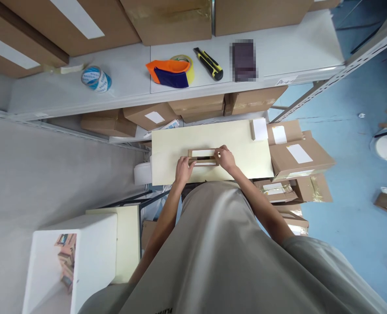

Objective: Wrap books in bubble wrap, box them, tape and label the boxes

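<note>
A small brown cardboard box (203, 163) with white strips lies on the pale table (169, 144), close to my body. Its top flaps stand partly apart, and a dark gap shows between them. At the box's left end my left hand (183, 169) grips the edge, thumb toward the gap. My right hand (225, 158) has its fingers pinched on the right end of the same box. What lies inside the gap is too dark to make out.
Above the table a grey shelf (124, 87) carries a tape roll (96, 79), an orange and blue tape dispenser (169, 73) and a utility knife (208, 64). A white card stack (259, 129) sits at the table's back right. Cartons (301, 159) are piled rightward; a white bin (95, 244) stands lower left.
</note>
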{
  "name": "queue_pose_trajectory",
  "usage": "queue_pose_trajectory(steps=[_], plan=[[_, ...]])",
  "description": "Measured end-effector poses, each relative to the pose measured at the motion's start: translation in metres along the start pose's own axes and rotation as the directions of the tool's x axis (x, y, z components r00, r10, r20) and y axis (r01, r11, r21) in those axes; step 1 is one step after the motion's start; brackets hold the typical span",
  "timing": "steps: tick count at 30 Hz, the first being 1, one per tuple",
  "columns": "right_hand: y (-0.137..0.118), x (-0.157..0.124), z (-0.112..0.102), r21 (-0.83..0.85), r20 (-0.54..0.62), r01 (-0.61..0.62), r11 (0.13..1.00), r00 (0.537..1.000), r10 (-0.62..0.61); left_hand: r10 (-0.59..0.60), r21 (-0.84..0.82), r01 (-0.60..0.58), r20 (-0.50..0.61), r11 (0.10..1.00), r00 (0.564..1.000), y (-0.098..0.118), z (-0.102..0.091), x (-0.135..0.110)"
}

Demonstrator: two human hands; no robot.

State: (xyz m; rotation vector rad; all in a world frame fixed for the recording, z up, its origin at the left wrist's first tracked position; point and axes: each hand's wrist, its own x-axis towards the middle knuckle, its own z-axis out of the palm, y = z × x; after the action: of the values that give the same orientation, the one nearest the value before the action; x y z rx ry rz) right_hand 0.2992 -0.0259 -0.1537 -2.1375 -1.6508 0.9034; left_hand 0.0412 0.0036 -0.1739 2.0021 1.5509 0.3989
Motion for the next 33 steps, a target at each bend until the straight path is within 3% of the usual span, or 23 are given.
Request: queue_pose_trajectory(steps=[4, 11, 15, 20, 23, 26, 28, 33], plan=[[0.012, -0.008, 0.013, 0.085, -0.049, 0.024, 0.996, 0.999, -0.02, -0.105, -0.057, 0.102, -0.047, 0.993, 0.993, -0.006, 0.004, 0.009], [0.02, -0.018, 0.021, 0.261, -0.079, -0.059, 0.963, 0.993, 0.082, -0.064, -0.012, 0.064, -0.034, 0.998, 0.997, -0.004, 0.008, 0.01], [0.019, -0.011, 0.01, 0.242, -0.126, -0.079, 0.967, 0.986, 0.112, -0.026, -0.022, 0.025, -0.069, 0.999, 0.997, 0.003, 0.01, 0.008], [0.022, -0.009, 0.001, 0.125, -0.077, -0.086, 0.988, 0.992, 0.096, -0.152, -0.043, 0.151, -0.025, 0.988, 0.988, 0.006, 0.019, 0.001], [0.016, -0.009, -0.004, -0.007, -0.057, -0.068, 0.998, 0.996, 0.068, -0.161, -0.032, 0.16, -0.042, 0.987, 0.986, 0.011, 0.019, -0.001], [-0.005, 0.002, -0.02, -0.111, -0.14, 0.021, 0.994, 0.989, -0.037, -0.117, -0.025, 0.115, -0.114, 0.993, 0.987, 0.023, 0.006, 0.009], [-0.03, 0.019, -0.041, -0.136, -0.235, 0.125, 0.983, 0.96, -0.154, -0.045, -0.023, 0.041, -0.208, 0.999, 0.977, 0.037, -0.012, 0.025], [-0.132, 0.077, -0.116, -0.245, -0.373, 0.415, 0.876, 0.794, -0.481, 0.146, -0.034, -0.182, -0.461, 0.983, 0.876, 0.092, -0.087, 0.077]])
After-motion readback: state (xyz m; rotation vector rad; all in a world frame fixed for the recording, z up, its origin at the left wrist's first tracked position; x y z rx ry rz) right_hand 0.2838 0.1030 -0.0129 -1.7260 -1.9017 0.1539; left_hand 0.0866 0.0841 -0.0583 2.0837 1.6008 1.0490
